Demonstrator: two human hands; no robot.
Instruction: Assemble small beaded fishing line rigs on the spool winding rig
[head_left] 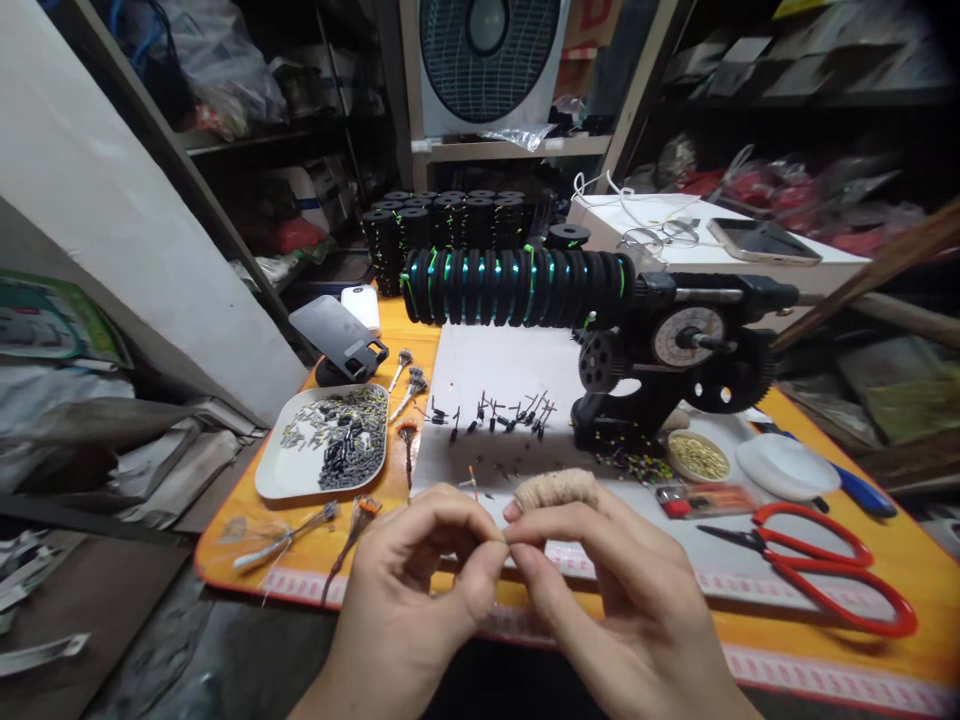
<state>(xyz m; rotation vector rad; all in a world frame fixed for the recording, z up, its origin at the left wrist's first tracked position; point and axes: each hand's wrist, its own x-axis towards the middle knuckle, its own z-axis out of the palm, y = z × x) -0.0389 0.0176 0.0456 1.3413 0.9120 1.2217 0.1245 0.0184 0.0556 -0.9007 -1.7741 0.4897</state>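
Observation:
My left hand [431,580] and my right hand [615,590] meet above the table's front edge, thumbs and index fingers pinched tip to tip. Whatever lies in the pinch is hidden or too small to name. Beige wrapping [556,488] covers one finger of my right hand. Just beyond my fingers, a thin orange-tipped piece [472,482] shows above the white sheet [480,365]. Farther back on that sheet lie several small black pieces with thin stems [514,412].
Left stands a white tray [274,470] of small grey and yellowish parts. Bundles of tipped strands [365,508] lie near it. A black geared machine [675,340] carries a row of black spools [517,288]. Red-handled scissors [832,570] lie right, near a dish of golden bits [697,457].

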